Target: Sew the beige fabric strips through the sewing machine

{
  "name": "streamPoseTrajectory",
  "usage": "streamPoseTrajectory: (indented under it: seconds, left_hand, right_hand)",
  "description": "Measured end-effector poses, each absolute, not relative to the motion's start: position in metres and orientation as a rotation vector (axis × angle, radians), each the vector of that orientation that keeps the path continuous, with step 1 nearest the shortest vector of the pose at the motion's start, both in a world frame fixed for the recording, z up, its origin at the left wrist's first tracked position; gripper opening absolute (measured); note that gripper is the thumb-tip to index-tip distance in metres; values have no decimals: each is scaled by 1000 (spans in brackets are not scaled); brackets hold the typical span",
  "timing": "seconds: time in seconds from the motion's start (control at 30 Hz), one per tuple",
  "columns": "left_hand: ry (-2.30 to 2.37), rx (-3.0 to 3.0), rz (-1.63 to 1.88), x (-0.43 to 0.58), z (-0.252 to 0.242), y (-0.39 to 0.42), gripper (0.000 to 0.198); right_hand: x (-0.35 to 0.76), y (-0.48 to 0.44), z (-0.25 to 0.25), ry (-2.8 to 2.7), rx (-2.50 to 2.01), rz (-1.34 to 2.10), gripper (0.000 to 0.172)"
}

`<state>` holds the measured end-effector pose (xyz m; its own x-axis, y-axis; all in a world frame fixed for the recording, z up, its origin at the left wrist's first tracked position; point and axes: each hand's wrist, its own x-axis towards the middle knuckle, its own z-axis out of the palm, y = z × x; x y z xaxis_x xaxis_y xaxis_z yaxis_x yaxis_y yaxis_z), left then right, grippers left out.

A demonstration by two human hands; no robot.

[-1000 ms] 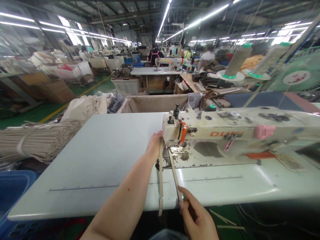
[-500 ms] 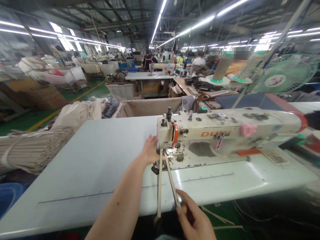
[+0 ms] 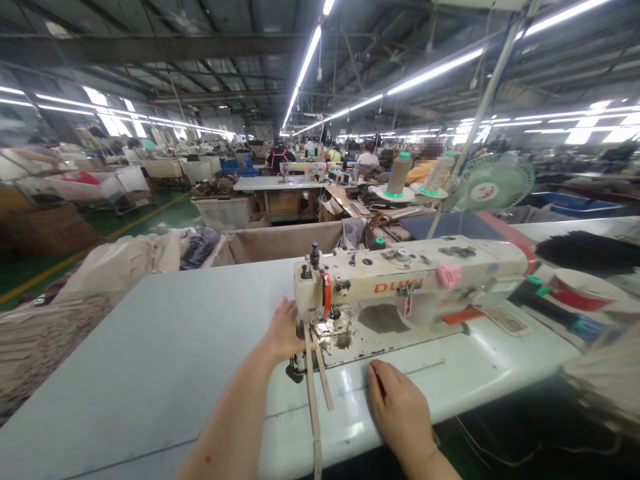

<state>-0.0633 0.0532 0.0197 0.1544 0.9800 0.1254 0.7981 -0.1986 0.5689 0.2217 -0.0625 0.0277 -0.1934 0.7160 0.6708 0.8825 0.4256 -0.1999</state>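
My left hand [image 3: 284,335] lies at the needle end of a white sewing machine [image 3: 380,287]. Its fingers are stretched forward and partly hidden by the machine head, and its thumb touches narrow beige fabric strips. One long strip [image 3: 311,393] runs from under the head down over the table's front edge. Beside it, a shorter strip [image 3: 324,377] lies with its end loose on the tabletop. My right hand [image 3: 403,408] rests at the front edge, right of the strips and apart from them. Its fingers are curled in, and whatever they may hold is hidden.
The pale tabletop [image 3: 200,333] has a ruler line along its front. Beige fabric [image 3: 45,340] is piled at the left. Behind the machine stand thread cones [image 3: 399,175] and a green fan [image 3: 493,183]. A fabric-lined bin [image 3: 280,241] adjoins the far edge.
My right hand has let go of the shorter strip and moved right and up onto the table edge. The left hand stays by the needle area. The view has tilted up and shifted right.
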Motion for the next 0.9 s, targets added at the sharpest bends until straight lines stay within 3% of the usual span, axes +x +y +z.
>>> streamPoseTrajectory:
  seconds: [0.37, 0.9]
  left_hand:
    - [1754, 2034, 558, -61, 31, 51, 111]
    - [1853, 1974, 627, -63, 24, 59, 103]
  right_hand:
    - [219, -60, 19, -1970, -1308, -459, 30]
    - [218, -61, 21, -1990, -1316, -502, 32]
